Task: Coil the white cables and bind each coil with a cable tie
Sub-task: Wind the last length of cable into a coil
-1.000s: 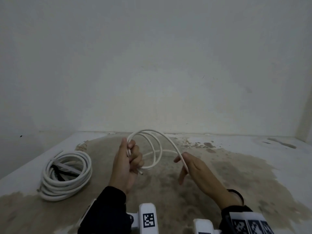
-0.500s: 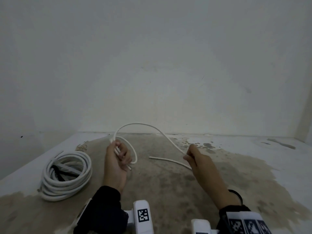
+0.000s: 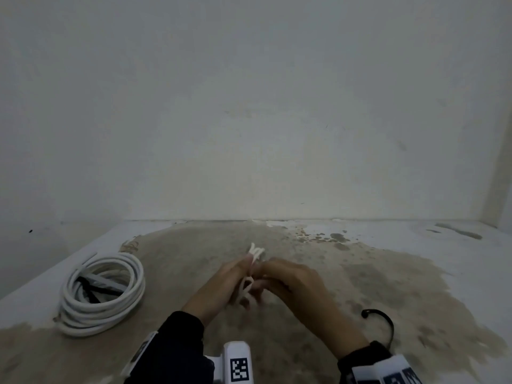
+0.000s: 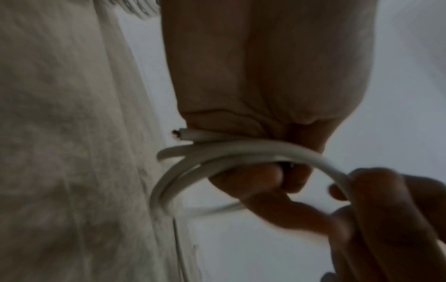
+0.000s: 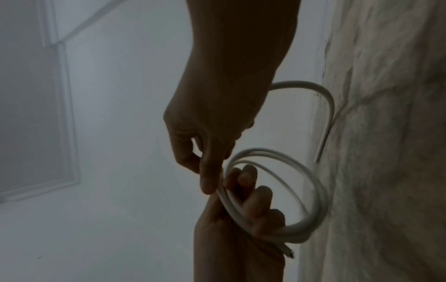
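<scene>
Nearby, possibly tied cable coil [image 3: 102, 292].

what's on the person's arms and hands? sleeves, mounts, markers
Both hands are bare, no gloves: left hand, right hand. Dark long sleeves reach both wrists. Each wrist carries a white camera mount with black-and-white square fiducial markers; the right one sits as a white band with several markers. A thin black cord loop sticks out beside the right wrist.
</scene>
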